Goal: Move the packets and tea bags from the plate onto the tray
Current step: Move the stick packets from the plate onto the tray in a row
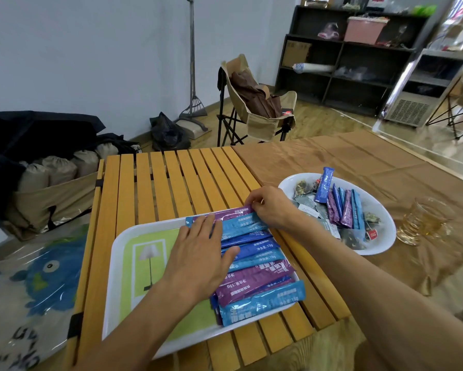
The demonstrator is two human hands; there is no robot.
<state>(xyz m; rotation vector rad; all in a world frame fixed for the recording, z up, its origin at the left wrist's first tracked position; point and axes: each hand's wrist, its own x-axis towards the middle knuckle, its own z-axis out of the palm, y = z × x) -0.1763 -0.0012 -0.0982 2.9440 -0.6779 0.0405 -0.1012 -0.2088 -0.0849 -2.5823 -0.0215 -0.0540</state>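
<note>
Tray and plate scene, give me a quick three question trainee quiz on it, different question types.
1. True or false: the plate has been emptied.
2. Which of the hands lies flat on the row of packets in the tray? A. left B. right
3. Fill in: the glass cup stands to the ____ of the plate.

Key
1. False: stick packets and tea bags remain in it.
2. A: the left hand rests flat; the right hand pinches the far purple packet.
3. Right.

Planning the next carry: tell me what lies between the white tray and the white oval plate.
Head view: only bare yellow wooden slats separate white tray from white oval plate; the right forearm crosses above.
</note>
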